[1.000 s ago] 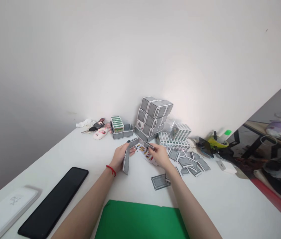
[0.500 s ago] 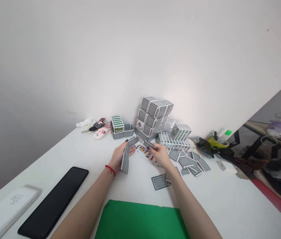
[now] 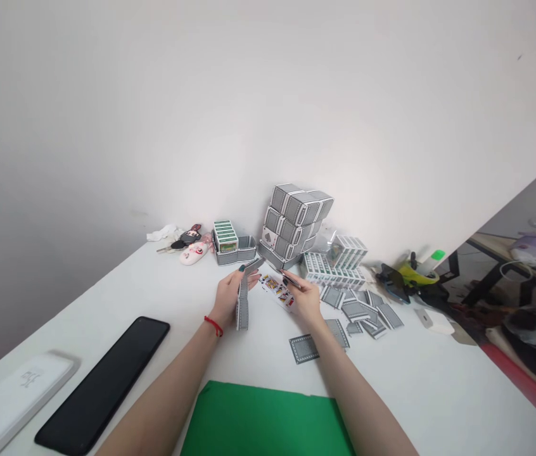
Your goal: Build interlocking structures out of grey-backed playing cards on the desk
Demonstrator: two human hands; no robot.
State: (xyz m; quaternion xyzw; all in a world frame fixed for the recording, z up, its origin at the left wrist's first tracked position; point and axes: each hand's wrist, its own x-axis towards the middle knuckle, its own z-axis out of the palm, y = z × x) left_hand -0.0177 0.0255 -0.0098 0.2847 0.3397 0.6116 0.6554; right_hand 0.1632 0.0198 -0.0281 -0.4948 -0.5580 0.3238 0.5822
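My left hand (image 3: 229,297) is closed around a deck of grey-backed playing cards (image 3: 242,307), held on edge above the white table (image 3: 154,285). My right hand (image 3: 305,297) pinches a single card (image 3: 291,280) just to the right of the deck. Between and behind the hands a few face-up cards (image 3: 275,287) lie on the table. A lone face-down card (image 3: 303,349) rests under my right forearm.
A tall stack of card boxes (image 3: 294,221) stands against the wall, with more boxes (image 3: 337,261) and scattered face-down cards (image 3: 360,310) to its right. A black phone (image 3: 104,383), a white device (image 3: 9,399) and a green mat (image 3: 268,421) lie near me. Keys and charms (image 3: 187,244) sit far left.
My left hand has turned the deck more upright. My right hand has tilted its card edge-on and shifted slightly; the head camera has drifted a little.
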